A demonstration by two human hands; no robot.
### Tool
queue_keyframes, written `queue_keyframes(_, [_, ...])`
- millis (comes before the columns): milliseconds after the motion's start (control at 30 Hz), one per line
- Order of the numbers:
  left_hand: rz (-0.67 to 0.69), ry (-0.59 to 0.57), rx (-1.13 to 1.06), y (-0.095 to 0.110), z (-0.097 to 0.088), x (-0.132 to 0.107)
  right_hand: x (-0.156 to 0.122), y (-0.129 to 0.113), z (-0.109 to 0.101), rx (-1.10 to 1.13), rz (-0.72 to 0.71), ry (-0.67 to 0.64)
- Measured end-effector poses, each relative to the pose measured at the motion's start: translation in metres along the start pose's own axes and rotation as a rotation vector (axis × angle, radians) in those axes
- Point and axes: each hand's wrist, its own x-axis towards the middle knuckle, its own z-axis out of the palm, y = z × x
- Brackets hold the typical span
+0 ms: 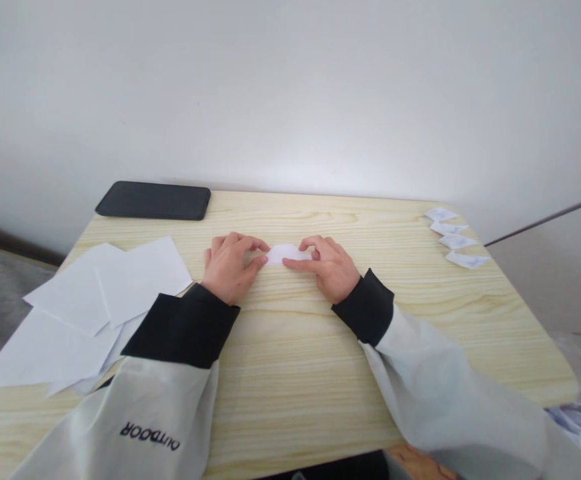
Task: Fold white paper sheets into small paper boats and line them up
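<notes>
A small folded piece of white paper (286, 253) lies on the light wooden table (290, 347), a little behind its middle. My left hand (230, 267) pinches the paper's left end, fingers curled onto it. My right hand (327, 267) pinches the right end, with the forefinger laid flat along the near edge. Both hands rest on the tabletop.
A loose pile of white paper sheets (90, 307) lies at the left, overhanging the edge. A black phone (154, 200) lies at the back left corner. Several small folded paper pieces (453, 243) sit in a row at the back right. A white wall stands behind.
</notes>
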Motion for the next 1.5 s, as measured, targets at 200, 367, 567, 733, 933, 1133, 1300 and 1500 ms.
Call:
queue_keyframes(200, [0.074,0.031,-0.021,-0.007,0.002,-0.001,-0.004,0.012,-0.004,0.034,-0.080,0.092])
queue_keyframes(367, [0.280,0.056,0.006,-0.016,0.008,-0.004,-0.002,0.014,-0.006,0.102,-0.126,0.151])
queue_keyframes(567, [0.579,0.080,-0.031,-0.017,0.014,-0.001,0.002,0.010,-0.006,0.185,-0.120,0.157])
queue_keyframes(733, [0.625,0.122,-0.032,-0.019,0.015,0.003,0.002,0.012,-0.005,0.223,-0.089,0.142])
queue_keyframes(933, [0.713,0.196,-0.025,-0.022,0.016,0.007,0.003,0.010,-0.007,0.232,-0.030,0.137])
queue_keyframes(1133, [0.761,0.272,-0.030,-0.018,0.014,0.006,0.004,0.008,-0.006,0.260,-0.042,0.143])
queue_keyframes(1300, [0.809,0.257,-0.081,-0.013,0.011,0.003,0.004,0.004,-0.008,0.205,-0.066,0.199])
queue_keyframes(1500, [0.849,0.294,-0.044,-0.012,0.009,0.002,0.005,0.002,-0.011,0.159,-0.085,0.238])
